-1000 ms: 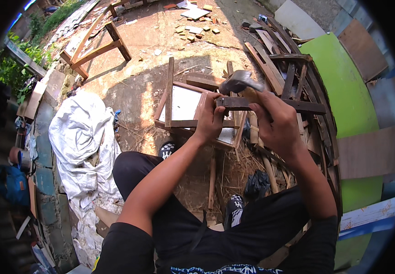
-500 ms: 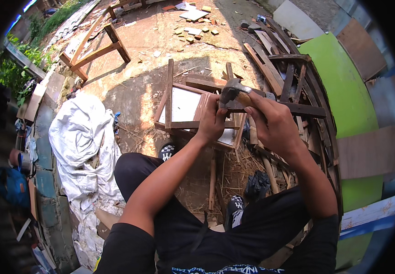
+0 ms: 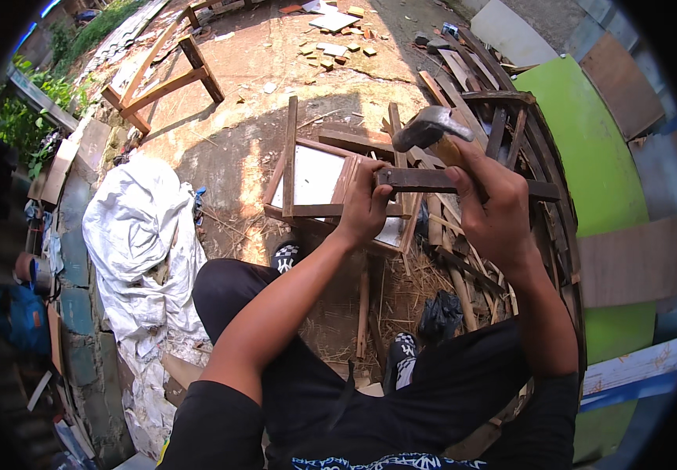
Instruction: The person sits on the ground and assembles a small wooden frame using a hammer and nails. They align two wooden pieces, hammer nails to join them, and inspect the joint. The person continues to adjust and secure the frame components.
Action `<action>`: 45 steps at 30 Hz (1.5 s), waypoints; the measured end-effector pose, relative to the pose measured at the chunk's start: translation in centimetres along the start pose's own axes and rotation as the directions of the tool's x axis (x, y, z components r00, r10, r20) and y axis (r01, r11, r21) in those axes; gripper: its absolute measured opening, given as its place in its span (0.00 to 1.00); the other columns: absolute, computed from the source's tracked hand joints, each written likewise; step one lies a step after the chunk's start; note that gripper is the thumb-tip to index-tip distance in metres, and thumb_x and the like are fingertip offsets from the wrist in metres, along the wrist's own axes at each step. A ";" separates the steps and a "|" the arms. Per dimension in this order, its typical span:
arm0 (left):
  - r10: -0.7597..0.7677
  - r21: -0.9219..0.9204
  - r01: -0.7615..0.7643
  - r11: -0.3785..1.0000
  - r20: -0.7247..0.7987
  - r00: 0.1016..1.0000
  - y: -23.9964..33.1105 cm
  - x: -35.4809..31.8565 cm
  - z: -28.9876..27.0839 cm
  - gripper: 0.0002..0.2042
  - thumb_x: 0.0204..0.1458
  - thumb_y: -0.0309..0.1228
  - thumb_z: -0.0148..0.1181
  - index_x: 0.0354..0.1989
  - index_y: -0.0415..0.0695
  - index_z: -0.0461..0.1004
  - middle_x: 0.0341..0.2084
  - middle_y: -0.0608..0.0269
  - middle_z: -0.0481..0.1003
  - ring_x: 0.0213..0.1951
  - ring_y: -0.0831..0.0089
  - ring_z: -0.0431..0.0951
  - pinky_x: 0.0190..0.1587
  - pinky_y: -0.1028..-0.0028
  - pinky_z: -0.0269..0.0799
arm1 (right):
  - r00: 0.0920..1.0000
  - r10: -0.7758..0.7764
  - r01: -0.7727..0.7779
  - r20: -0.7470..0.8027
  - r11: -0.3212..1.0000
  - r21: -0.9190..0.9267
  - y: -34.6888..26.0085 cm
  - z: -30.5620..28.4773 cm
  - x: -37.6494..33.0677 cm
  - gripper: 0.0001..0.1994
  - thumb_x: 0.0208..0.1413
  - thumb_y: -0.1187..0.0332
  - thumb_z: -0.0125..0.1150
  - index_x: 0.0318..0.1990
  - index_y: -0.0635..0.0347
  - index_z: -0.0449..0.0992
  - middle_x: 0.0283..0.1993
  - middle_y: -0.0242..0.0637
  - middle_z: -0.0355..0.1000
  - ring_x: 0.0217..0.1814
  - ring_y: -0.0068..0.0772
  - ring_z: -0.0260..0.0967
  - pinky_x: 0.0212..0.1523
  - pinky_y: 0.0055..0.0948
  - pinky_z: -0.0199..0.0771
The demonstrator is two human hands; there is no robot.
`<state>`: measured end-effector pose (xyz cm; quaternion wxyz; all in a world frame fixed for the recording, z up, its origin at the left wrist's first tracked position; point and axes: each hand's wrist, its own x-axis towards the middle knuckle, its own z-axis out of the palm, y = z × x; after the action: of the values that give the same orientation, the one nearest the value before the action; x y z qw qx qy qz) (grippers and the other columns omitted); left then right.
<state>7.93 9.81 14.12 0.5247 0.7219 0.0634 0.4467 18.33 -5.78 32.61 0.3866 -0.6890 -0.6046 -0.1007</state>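
My right hand (image 3: pixel 496 205) is closed round the wooden handle of a claw hammer (image 3: pixel 426 130). The hammer's metal head is raised a little above a dark wooden bar (image 3: pixel 420 180). At the bar's left end, my left hand (image 3: pixel 363 210) grips it with bent fingers, the thumb close to the end face. The bar runs to the right beneath my right hand. Whether a nail sits in the bar is too small to tell. Below and left of the bar stands a wooden frame (image 3: pixel 290 160) with a white panel (image 3: pixel 316 182) inside it.
Dark planks and sticks (image 3: pixel 510 129) are heaped at the right, before a green board (image 3: pixel 589 157). White cloth (image 3: pixel 146 235) lies crumpled at the left. Farther off are a wooden trestle (image 3: pixel 167 92) and scattered small blocks (image 3: pixel 330 61). A black plastic bag (image 3: pixel 440 315) lies by my foot.
The hammer has risen up and to the right, off the left end of the bar, with my right hand. My left hand has stayed nearly in place.
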 end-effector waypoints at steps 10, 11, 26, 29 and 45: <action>-0.172 -0.059 0.176 0.983 0.067 0.983 0.1 0.2 -0.3 0.22 0.70 0.48 0.48 0.57 0.41 0.62 0.37 0.53 0.71 0.37 0.65 0.73 0.44 0.66 0.70 | 0.981 0.023 -0.006 0.192 0.996 -0.084 1.1 1.0 -1.6 0.16 0.62 0.71 0.62 0.57 0.66 0.75 0.42 0.56 0.79 0.39 0.56 0.80 0.39 0.43 0.78; -0.099 -0.050 0.101 0.994 0.043 0.994 -0.1 0.3 -0.2 0.22 0.70 0.48 0.48 0.57 0.41 0.62 0.37 0.54 0.71 0.37 0.65 0.72 0.44 0.66 0.70 | 0.994 0.000 0.005 0.110 0.999 -0.051 0.8 0.7 -1.0 0.16 0.62 0.72 0.62 0.56 0.67 0.75 0.41 0.56 0.79 0.39 0.55 0.80 0.39 0.42 0.79; -0.052 -0.061 0.054 0.997 0.031 0.998 -0.1 -0.2 -0.1 0.22 0.69 0.49 0.48 0.57 0.42 0.61 0.36 0.55 0.70 0.36 0.69 0.71 0.41 0.67 0.69 | 0.991 0.081 -0.074 -0.104 0.995 0.065 -1.8 -1.0 0.6 0.15 0.62 0.76 0.62 0.55 0.70 0.76 0.42 0.57 0.79 0.39 0.51 0.82 0.39 0.37 0.79; -0.092 -0.050 0.095 0.994 0.053 0.994 0.0 -0.4 -0.1 0.22 0.69 0.49 0.48 0.57 0.42 0.61 0.36 0.56 0.70 0.36 0.68 0.72 0.42 0.67 0.70 | 0.964 -0.044 0.060 -0.262 0.997 0.055 -0.5 0.2 -0.7 0.15 0.63 0.74 0.61 0.56 0.68 0.76 0.38 0.52 0.80 0.36 0.46 0.81 0.36 0.37 0.78; -0.127 -0.045 0.130 0.991 0.047 0.991 0.3 0.2 -0.3 0.23 0.69 0.50 0.49 0.57 0.41 0.62 0.33 0.54 0.71 0.33 0.67 0.73 0.39 0.66 0.70 | 0.979 0.052 -0.033 0.199 0.995 -0.095 0.6 1.4 -1.7 0.17 0.64 0.69 0.59 0.58 0.62 0.73 0.38 0.56 0.78 0.36 0.59 0.78 0.36 0.49 0.76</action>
<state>7.71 9.97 14.46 0.5708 0.7132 0.0875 0.3973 17.97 -6.18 30.39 0.2938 -0.7254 -0.6205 -0.0495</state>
